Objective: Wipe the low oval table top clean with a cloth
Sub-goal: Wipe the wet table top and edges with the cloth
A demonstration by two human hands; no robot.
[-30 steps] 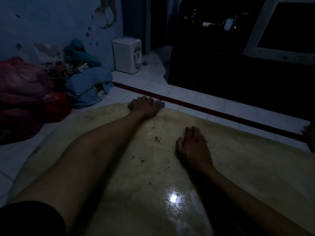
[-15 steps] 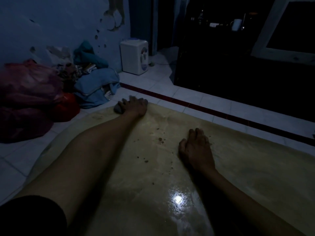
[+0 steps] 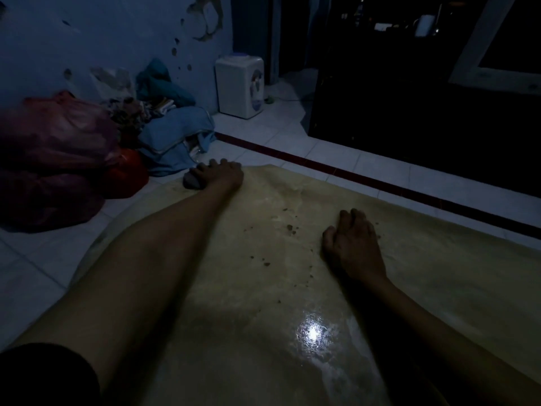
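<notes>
Yellowish glossy oval table top (image 3: 439, 273) low over white tiled floor (image 3: 336, 159). Left hand (image 3: 221, 174) at far left edge, clamped on small grey wadded cloth (image 3: 191, 181) touching rim. Right hand (image 3: 355, 241) empty, fingers curled, braced on surface mid-table. Dark crumbs (image 3: 291, 228) lie between hands, unwiped. Risk: stroke overruns edge, cloth slips off; crumbs get pushed onto floor.

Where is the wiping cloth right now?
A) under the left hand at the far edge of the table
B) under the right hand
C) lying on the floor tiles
A: the grey cloth sits bunched under the left hand at the far edge of the table; the right hand rests bare.
</notes>
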